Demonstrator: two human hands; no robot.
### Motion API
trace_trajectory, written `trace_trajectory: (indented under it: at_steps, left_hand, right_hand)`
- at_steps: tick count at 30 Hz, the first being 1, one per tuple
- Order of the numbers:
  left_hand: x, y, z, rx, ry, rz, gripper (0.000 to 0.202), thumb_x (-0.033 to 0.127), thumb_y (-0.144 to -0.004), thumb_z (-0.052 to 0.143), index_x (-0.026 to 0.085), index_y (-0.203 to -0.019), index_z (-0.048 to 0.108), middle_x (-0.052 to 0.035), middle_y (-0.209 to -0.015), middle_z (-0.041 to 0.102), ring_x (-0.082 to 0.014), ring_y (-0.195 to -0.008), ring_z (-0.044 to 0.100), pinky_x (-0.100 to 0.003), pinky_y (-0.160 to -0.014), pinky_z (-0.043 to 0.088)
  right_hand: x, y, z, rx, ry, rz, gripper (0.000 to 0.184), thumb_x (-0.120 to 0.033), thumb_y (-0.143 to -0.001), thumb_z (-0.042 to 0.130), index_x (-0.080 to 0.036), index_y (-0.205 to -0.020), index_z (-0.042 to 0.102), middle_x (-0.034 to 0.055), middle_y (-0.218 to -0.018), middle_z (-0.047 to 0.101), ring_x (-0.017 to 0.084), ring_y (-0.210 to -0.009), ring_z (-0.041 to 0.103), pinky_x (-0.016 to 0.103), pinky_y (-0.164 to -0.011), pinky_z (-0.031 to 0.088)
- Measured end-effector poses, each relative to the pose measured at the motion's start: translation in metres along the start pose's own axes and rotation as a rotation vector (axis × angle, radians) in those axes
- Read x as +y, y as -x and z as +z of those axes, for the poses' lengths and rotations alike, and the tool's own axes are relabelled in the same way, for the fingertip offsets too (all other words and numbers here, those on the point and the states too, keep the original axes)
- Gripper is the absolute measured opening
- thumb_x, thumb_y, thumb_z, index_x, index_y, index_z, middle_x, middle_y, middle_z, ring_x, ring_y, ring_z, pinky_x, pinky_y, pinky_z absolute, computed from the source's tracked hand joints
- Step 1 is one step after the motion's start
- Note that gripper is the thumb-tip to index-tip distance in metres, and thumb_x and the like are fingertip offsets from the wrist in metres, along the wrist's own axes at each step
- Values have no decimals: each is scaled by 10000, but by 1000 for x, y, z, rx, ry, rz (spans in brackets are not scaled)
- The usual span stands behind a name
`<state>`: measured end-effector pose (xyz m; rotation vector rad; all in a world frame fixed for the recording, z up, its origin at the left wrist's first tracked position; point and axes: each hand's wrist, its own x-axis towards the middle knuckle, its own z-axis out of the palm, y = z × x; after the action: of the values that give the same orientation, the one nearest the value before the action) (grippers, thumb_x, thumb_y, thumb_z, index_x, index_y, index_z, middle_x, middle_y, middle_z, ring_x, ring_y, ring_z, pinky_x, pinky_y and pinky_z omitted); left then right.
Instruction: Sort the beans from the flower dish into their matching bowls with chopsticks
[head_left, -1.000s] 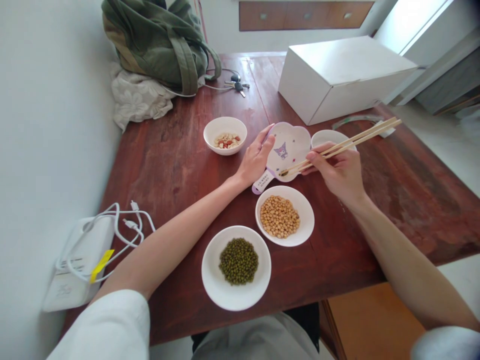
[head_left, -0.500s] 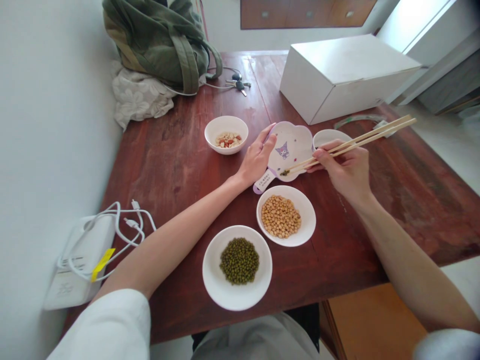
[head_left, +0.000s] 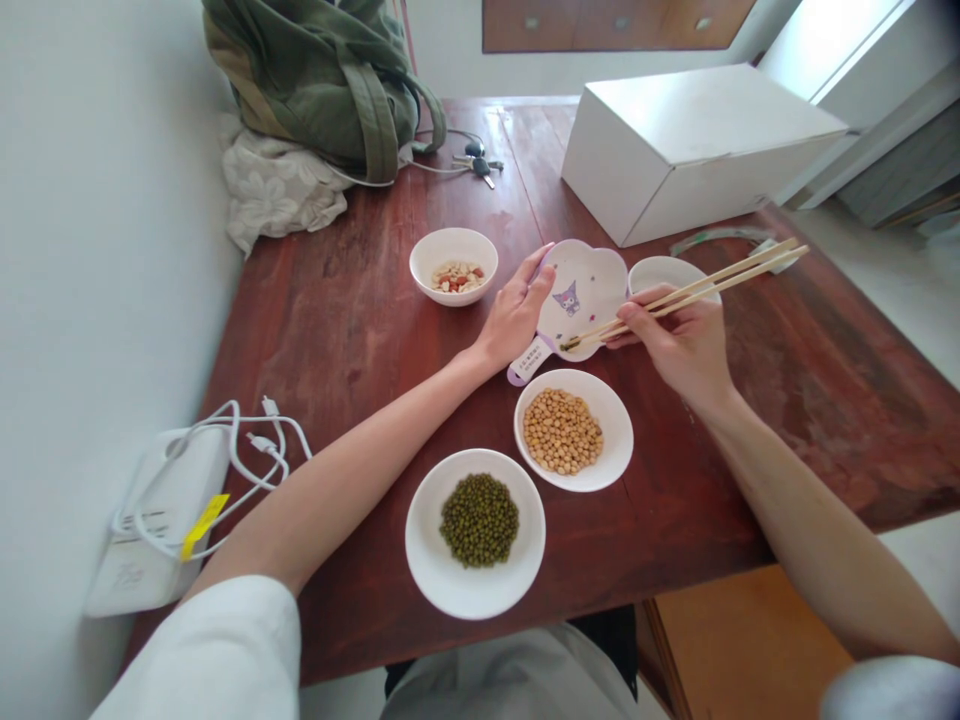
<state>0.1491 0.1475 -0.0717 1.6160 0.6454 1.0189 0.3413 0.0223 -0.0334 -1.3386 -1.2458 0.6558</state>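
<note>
My right hand point(head_left: 679, 340) is closed round a pair of wooden chopsticks point(head_left: 697, 288). Their tips rest at the near edge of a flower-shaped white plate point(head_left: 592, 280) with a cartoon print, on a small dark green bit. My left hand point(head_left: 516, 312) cups the left rim of that plate, fingers curled against it. Just in front stand a white dish of yellow soybeans point(head_left: 573, 430) and a white dish of green mung beans point(head_left: 474, 532). A bowl of peanuts point(head_left: 453, 266) sits left of my left hand. A small white bowl point(head_left: 660, 272) shows behind my right hand.
A white cardboard box point(head_left: 694, 140) stands at the back right of the red-brown wooden table point(head_left: 352, 320). A green bag point(head_left: 322, 80) on a flowered cloth point(head_left: 274, 195) fills the back left, with keys point(head_left: 474, 164) beside it. A white device with coiled cable point(head_left: 161, 510) lies at the left edge.
The chopsticks' far ends rose and then dropped back slightly. Their tips stay at the plate's near edge. My left hand has not moved from the rim.
</note>
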Motion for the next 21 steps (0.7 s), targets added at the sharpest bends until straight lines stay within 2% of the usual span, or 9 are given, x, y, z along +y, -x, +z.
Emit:
trace_trajectory:
  at_steps: [6, 10, 14, 21]
  left_hand:
    - [2, 0, 0, -3, 9, -6, 741, 798, -970, 459, 308, -1515, 565, -56, -1362, 718, -277, -1254, 673, -467, -1177, 508]
    - [1, 0, 0, -2, 10, -2, 749, 794, -970, 463, 282, -1507, 568, -67, -1372, 707, -279, -1254, 664, -455, -1163, 504]
    - [-1, -1, 1, 0, 13, 14, 750, 798, -973, 461, 275, -1500, 568, -63, -1394, 695, -273, -1264, 660, -451, -1166, 500]
    - [0, -1, 0, -2, -26, 14, 783, 813, -972, 440, 258, -1511, 559, -70, -1384, 706, -291, -1351, 618, -471, -1231, 456]
  right_hand:
    - [0, 2, 0, 4, 1, 4, 250, -456, -875, 855, -220, -901, 775, 64, -819, 777, 267, -678, 777, 387, -608, 722]
    - [0, 2, 1, 8, 10, 10, 263, -468, -884, 845, -215, -898, 773, 72, -820, 777, 272, -683, 778, 400, -615, 721]
    - [-2, 2, 3, 25, -15, 24, 323, -507, -837, 879, -208, -881, 768, 74, -802, 767, 268, -659, 770, 380, -561, 702]
    - [0, 1, 5, 49, -35, 24, 356, -516, -800, 906, -197, -874, 767, 69, -762, 753, 255, -596, 747, 360, -498, 676]
